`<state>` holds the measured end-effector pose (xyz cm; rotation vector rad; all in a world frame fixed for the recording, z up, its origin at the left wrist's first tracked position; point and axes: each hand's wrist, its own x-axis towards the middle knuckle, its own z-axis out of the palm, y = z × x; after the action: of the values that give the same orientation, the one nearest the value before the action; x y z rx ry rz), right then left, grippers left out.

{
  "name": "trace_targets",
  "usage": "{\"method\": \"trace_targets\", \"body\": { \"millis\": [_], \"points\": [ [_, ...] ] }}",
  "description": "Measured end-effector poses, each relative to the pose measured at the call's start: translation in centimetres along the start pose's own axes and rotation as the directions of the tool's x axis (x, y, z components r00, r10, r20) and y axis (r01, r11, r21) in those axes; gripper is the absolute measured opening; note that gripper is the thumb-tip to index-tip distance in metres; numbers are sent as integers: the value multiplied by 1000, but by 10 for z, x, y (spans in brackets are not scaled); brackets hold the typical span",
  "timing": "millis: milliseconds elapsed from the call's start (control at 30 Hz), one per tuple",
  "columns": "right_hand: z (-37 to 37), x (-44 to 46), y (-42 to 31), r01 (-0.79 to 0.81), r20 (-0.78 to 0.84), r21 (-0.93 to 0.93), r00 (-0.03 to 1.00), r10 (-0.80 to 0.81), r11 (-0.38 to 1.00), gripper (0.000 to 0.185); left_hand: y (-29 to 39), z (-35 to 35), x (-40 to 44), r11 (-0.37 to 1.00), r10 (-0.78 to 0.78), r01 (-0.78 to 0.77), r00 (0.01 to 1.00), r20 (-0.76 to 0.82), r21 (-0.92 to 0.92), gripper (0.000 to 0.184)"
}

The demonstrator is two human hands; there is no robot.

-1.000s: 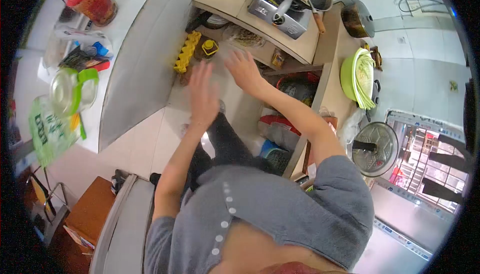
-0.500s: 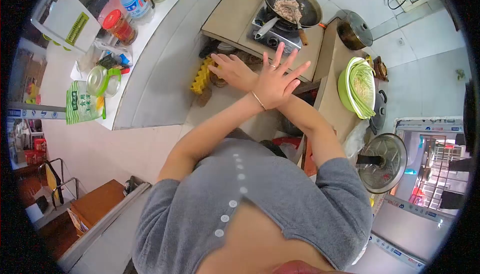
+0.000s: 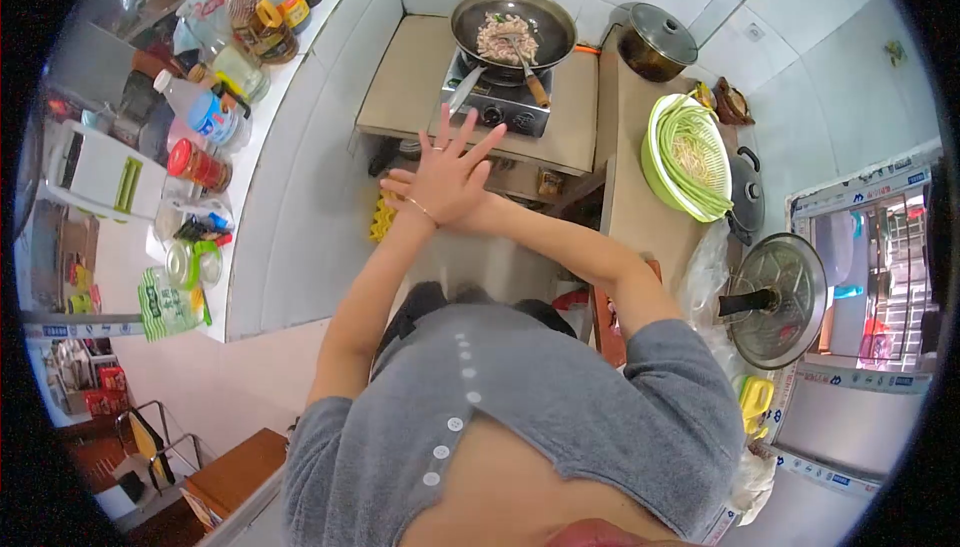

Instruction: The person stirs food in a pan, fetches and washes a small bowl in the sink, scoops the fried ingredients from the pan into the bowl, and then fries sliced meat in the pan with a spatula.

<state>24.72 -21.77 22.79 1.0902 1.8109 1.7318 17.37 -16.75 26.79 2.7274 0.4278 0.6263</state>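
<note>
My left hand (image 3: pixel 450 179) is open, fingers spread and pointing toward the stove, with a ring and a thin bracelet on it. It lies over my right hand (image 3: pixel 396 190), and the two appear to touch. Only the outstretched fingertips of my right hand show at the left; the rest is hidden. My forearms cross in front of my body. Neither hand holds anything that I can see. Just beyond and below them is a yellow egg-tray-like object (image 3: pixel 381 219). Farther ahead, a frying pan (image 3: pixel 562 22) with chopped meat (image 3: pixel 506 39) and a wooden-handled spatula (image 3: pixel 538 89) sits on a gas stove (image 3: pixel 515 115).
A lidded pot (image 3: pixel 655 44) and a green-and-white basket (image 3: pixel 655 152) of long green vegetables stand on the right counter. A glass lid (image 3: pixel 795 322) is nearer. On the left ledge (image 3: pixel 262 172) are bottles, a red-lidded jar (image 3: pixel 200 165) and a green packet (image 3: pixel 165 307).
My left hand has slid from my right wrist onto my right hand, now covering most of it. The head view has shifted, showing more bottles on the left ledge.
</note>
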Motion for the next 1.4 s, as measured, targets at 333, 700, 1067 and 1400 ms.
{"method": "trace_targets", "body": {
  "millis": [333, 700, 1067, 1400],
  "points": [
    [64, -35, 7, -630, 612, 727, 775, -159, -273, 26, -41, 13, 13, 981, -16, 11, 1000, 24, 193, 54],
    [196, -123, 62, -344, 525, 644, 848, -68, 683, 40, -132, 43, -1, 958, -243, 245, 970, 28, -153, 72],
    [237, -69, 123, -700, 647, 701, 544, 534, -138, 17, -160, 78, 25, 895, -121, 164, 984, 129, -414, 65],
    [292, -125, 51, -200, 931, 107, -322, 169, -974, 37, -153, 117, 62, 819, -346, 392, 920, 186, -418, 64]
  ]
}}
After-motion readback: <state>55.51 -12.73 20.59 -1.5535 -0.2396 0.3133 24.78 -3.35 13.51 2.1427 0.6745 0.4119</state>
